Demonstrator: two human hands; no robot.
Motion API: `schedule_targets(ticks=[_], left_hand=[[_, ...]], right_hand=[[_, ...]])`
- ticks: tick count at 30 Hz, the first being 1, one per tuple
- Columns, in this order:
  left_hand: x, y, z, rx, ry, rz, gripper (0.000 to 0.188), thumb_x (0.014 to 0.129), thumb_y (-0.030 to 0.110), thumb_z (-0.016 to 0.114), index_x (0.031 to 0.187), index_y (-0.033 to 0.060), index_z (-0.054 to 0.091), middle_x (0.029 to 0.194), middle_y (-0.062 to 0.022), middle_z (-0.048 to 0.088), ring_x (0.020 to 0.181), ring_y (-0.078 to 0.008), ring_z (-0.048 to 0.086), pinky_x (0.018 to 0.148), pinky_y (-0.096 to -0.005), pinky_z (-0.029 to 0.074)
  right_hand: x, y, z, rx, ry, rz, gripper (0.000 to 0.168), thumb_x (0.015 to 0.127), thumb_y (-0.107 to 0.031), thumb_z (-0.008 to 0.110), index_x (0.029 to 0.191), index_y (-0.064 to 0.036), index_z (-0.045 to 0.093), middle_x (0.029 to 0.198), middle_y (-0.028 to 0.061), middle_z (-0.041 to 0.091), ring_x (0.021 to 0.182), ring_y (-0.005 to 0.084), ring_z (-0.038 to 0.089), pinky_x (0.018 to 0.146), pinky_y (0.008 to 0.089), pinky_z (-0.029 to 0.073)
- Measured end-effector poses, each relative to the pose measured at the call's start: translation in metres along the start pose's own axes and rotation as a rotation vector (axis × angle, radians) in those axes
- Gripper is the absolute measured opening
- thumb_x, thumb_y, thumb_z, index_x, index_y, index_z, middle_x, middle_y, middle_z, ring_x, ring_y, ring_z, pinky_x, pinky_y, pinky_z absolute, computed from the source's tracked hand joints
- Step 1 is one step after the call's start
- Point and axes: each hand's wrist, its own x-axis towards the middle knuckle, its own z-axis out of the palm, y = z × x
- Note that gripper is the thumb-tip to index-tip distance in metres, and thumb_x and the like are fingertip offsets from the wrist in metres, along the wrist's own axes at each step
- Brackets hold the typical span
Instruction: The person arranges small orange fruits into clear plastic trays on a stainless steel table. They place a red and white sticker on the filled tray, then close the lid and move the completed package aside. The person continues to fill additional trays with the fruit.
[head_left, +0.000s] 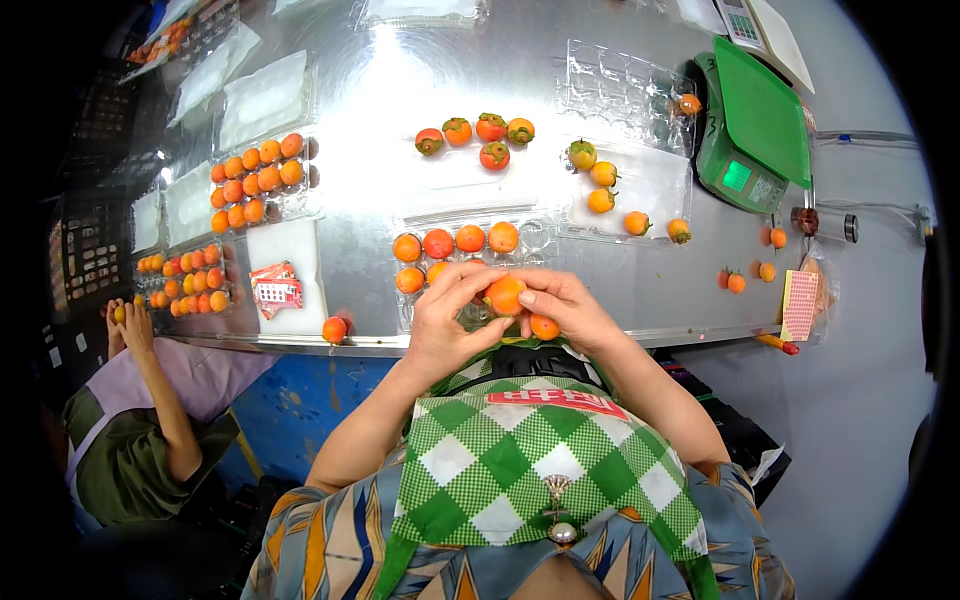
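Both my left hand (452, 306) and my right hand (564, 304) hold one orange persimmon (505, 294) between their fingertips, above the near edge of the metal table. A second persimmon (545, 326) shows just below my right fingers; whether that hand grips it or it rests on something is hidden. Right behind my hands lies a transparent plastic tray (536, 234) with round cups. Several persimmons (470, 238) sit in its cups, and my fingers cover part of it. Farther back, a loose group of persimmons with green calyxes (491, 127) stands on a white foam sheet (457, 184).
A green scale (761, 112) stands at the right, near an unfilled cup tray (626, 82). Yellowish persimmons (601, 200) lie closer in. Filled trays (259, 180) and printed cards (276, 289) are at left. One persimmon (334, 329) sits by the edge. Another person's hands (135, 326) hold fruit.
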Motion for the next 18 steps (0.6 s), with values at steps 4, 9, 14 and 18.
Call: schedule_targets(ticks=[4, 9, 14, 18], left_hand=[[0.004, 0.006, -0.003, -0.126, 0.049, -0.119, 0.055, 0.065, 0.006, 0.073, 0.117, 0.0048, 0.055, 0.111, -0.0107, 0.055, 0.090, -0.0189, 0.060, 0.075, -0.0285, 0.049], [0.014, -0.027, -0.020, -0.032, 0.279, -0.202, 0.047, 0.074, 0.003, 0.066, 0.119, 0.0028, 0.052, 0.113, -0.0101, 0.052, 0.086, -0.0142, 0.060, 0.072, -0.0260, 0.048], [0.041, -0.057, -0.038, 0.099, 0.338, -0.183, 0.037, 0.074, 0.005, 0.066, 0.110, 0.0058, 0.059, 0.104, -0.0093, 0.055, 0.081, -0.0158, 0.060, 0.069, -0.0280, 0.047], [0.076, -0.084, -0.040, 0.286, 0.338, -0.162, 0.037, 0.073, 0.006, 0.066, 0.109, 0.0078, 0.060, 0.106, -0.0098, 0.056, 0.086, -0.0222, 0.058, 0.073, -0.0322, 0.048]], right_hand=[[0.006, 0.014, -0.018, -0.002, 0.077, 0.007, 0.030, 0.083, -0.019, 0.062, 0.106, 0.000, 0.057, 0.081, 0.0028, 0.059, 0.067, 0.0083, 0.055, 0.061, 0.0230, 0.047], [0.022, 0.033, -0.025, -1.093, 0.361, -0.419, 0.043, 0.068, -0.019, 0.070, 0.107, -0.007, 0.056, 0.084, 0.0081, 0.055, 0.064, 0.0225, 0.058, 0.059, 0.0339, 0.048], [0.031, 0.039, -0.015, -1.461, 0.359, -0.467, 0.040, 0.066, -0.014, 0.068, 0.104, -0.010, 0.056, 0.085, 0.0079, 0.052, 0.069, 0.0282, 0.058, 0.061, 0.0398, 0.047], [0.030, 0.037, -0.013, -1.423, 0.410, -0.545, 0.036, 0.067, -0.010, 0.066, 0.101, -0.012, 0.056, 0.082, 0.0063, 0.055, 0.069, 0.0274, 0.058, 0.060, 0.0397, 0.046]])
